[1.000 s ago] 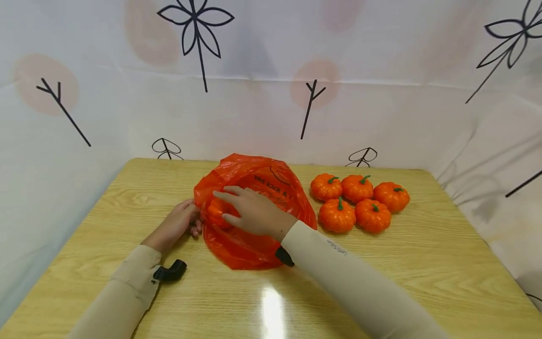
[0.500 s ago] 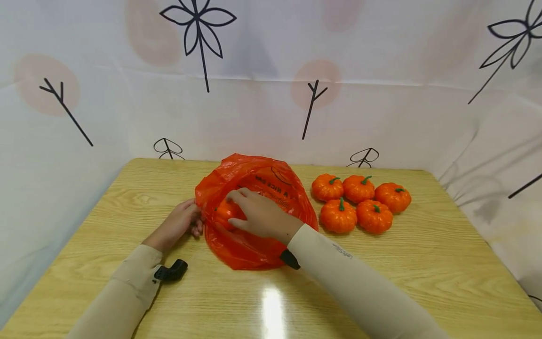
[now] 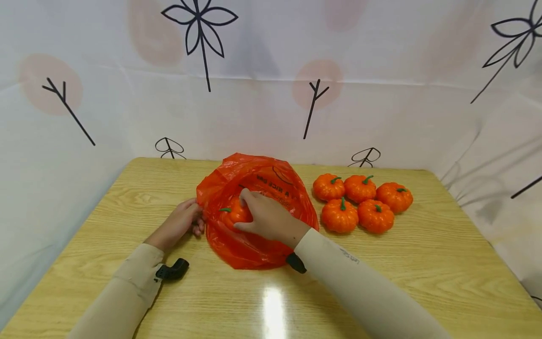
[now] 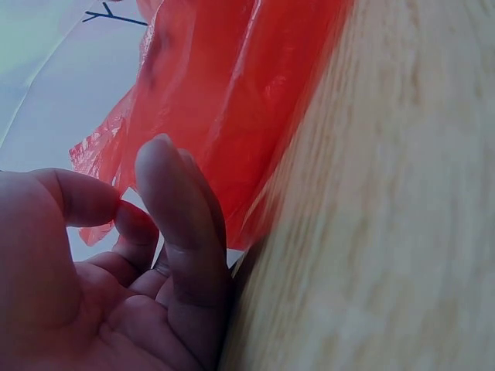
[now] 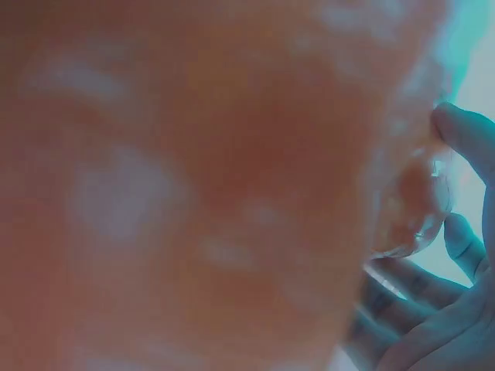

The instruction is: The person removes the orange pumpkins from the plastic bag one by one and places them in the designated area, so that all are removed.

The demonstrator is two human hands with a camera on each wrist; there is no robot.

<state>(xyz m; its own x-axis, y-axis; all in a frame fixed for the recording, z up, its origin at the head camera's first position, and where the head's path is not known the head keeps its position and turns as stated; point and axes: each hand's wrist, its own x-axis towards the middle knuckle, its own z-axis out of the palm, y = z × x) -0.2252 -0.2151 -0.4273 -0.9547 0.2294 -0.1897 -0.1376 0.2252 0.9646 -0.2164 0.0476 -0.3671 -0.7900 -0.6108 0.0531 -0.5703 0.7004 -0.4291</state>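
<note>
A red plastic bag (image 3: 254,256) with dark printing lies with its mouth spread toward me, mid-table. Inside it sits an orange toy pumpkin (image 3: 235,215), its green stem pointing left. My right hand (image 3: 271,217) reaches into the bag and grips this pumpkin from its right side; in the right wrist view, thumb and fingers meet the shiny pumpkin (image 5: 414,205) while red film blurs most of the picture. At the bag's left rim my left hand (image 3: 184,221) pinches the plastic between thumb and index finger, the other fingers loosely bent.
Several more orange pumpkins (image 3: 339,216) with green stems stand grouped right of the bag on the wooden table (image 3: 444,263). A patterned white cloth (image 3: 254,108) hangs behind the table's back edge. Black wrist mounts (image 3: 172,270) stick out from both sleeves.
My right hand has closed round the pumpkin in the bag and drawn slightly right; the pumpkin has shifted right and its stem now shows. My left hand stays at the rim.
</note>
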